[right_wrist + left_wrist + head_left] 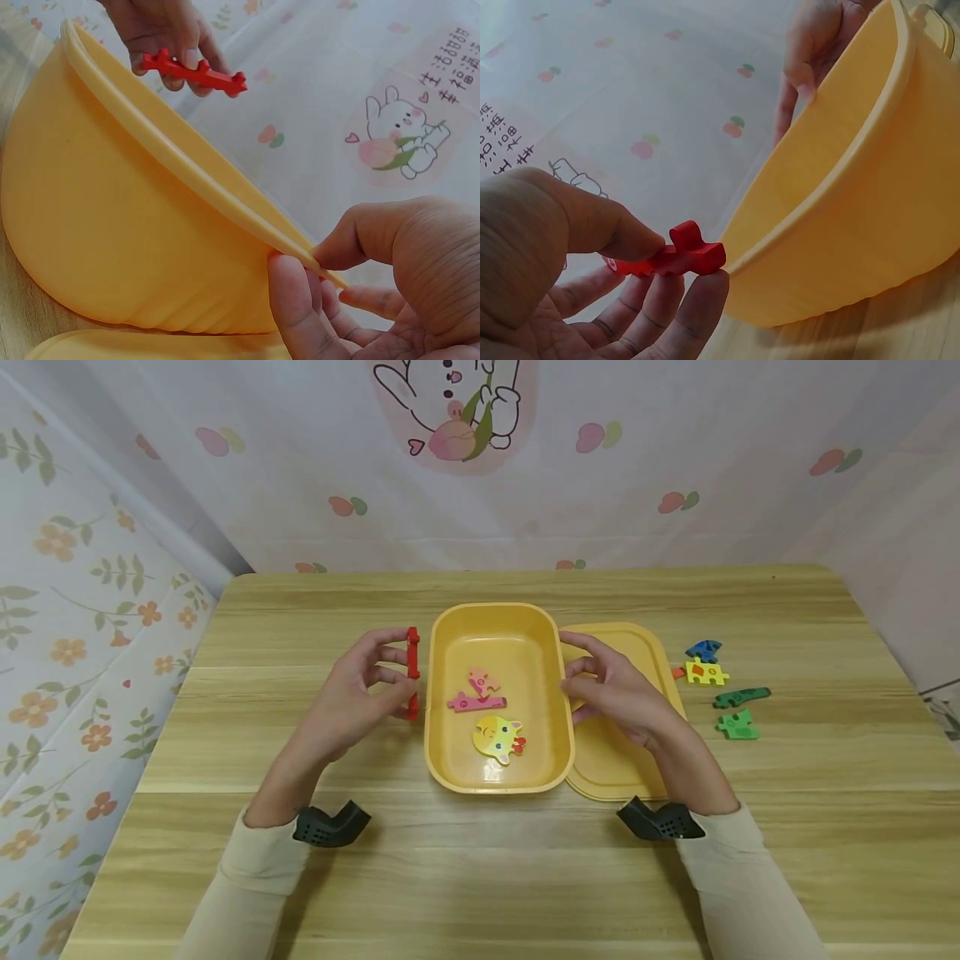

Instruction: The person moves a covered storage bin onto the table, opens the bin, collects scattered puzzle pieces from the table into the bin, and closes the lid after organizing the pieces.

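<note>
My left hand point(352, 689) pinches a red puzzle piece point(694, 255) between thumb and fingers, just left of a yellow plastic box point(501, 783). In the right wrist view the piece looks long and thin, with small knobs along it. On the box's right side, my right hand point(618, 689) grips the rim point(300, 259) between thumb and fingers. Inside the box lie a yellow giraffe-head piece point(495, 737), a long pink piece point(477, 703) and a smaller pink piece point(482, 681).
A yellow lid point(626, 760) lies right of the box, partly under my right forearm. Farther right on the wooden table point(495, 877) are a blue piece point(703, 650), a yellow piece point(705, 672), a dark green piece point(741, 697) and a light green piece point(738, 725). A patterned curtain point(637, 468) hangs behind.
</note>
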Demonstrator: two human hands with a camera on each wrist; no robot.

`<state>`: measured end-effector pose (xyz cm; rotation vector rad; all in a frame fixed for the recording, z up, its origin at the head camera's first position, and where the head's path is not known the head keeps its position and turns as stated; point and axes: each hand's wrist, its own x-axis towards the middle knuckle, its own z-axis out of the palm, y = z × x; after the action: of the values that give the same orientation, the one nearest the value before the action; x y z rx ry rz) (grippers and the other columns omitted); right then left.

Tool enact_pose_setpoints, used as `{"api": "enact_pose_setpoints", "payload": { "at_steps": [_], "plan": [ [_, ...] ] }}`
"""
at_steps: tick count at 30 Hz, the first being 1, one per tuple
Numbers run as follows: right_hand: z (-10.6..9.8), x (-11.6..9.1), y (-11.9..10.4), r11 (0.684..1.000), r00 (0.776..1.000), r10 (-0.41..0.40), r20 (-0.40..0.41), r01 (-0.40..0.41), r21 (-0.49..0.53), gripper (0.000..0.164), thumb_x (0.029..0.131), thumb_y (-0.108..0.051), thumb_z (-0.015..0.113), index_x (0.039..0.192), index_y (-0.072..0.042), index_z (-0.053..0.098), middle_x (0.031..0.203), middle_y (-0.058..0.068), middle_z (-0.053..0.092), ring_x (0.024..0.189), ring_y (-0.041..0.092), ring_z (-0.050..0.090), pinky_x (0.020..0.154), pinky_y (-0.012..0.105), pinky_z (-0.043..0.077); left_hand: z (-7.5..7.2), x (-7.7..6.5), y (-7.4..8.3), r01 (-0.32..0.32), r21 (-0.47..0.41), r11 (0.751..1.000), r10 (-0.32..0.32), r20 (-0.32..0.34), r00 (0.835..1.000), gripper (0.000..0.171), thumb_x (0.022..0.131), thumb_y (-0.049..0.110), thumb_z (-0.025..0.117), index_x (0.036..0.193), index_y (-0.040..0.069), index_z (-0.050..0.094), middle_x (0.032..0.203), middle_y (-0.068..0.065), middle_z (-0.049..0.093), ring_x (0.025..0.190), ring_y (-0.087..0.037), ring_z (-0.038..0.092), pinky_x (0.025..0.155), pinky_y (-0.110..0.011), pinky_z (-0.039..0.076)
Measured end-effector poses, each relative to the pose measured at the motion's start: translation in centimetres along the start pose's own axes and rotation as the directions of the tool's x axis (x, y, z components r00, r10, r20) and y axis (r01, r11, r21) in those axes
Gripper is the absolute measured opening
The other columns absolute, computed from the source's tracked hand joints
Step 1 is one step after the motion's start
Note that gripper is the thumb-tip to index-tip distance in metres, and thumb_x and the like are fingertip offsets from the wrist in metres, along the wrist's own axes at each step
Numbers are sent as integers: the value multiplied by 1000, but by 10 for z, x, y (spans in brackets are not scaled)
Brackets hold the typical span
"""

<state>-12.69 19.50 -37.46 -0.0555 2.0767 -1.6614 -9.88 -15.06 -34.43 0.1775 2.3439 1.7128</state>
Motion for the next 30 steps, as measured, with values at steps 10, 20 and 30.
{"api": "enact_pose_setpoints", "payload": {
  "at_steps": [10,20,30],
  "plan": [
    [-1,0,0,1000,1000,0,1,0,-9,73,101,-5,61,166,-20,30,115,15,52,81,18,68,68,35,67,6,5,4,-13,-43,999,13,10,1000,63,97,-1,67,155,10,45,134,-22,57,107,-30,65,74,-41,69],
    [-1,0,0,1000,1000,-1,5,1,-8,74,101,-6,62,166,-20,30,116,15,52,80,18,68,68,36,67,11,7,8,-31,-26,999,31,15,999,63,97,-1,66,155,12,46,134,-21,58,106,-30,66,74,-45,69],
    [-1,0,0,1000,1000,0,3,0,-9,73,101,-6,62,165,-20,31,116,15,52,80,19,68,68,37,68,17,6,7,-55,60,997,54,24,998,60,98,4,67,154,20,52,132,-13,60,107,-30,65,75,-32,68]
  ]
}}
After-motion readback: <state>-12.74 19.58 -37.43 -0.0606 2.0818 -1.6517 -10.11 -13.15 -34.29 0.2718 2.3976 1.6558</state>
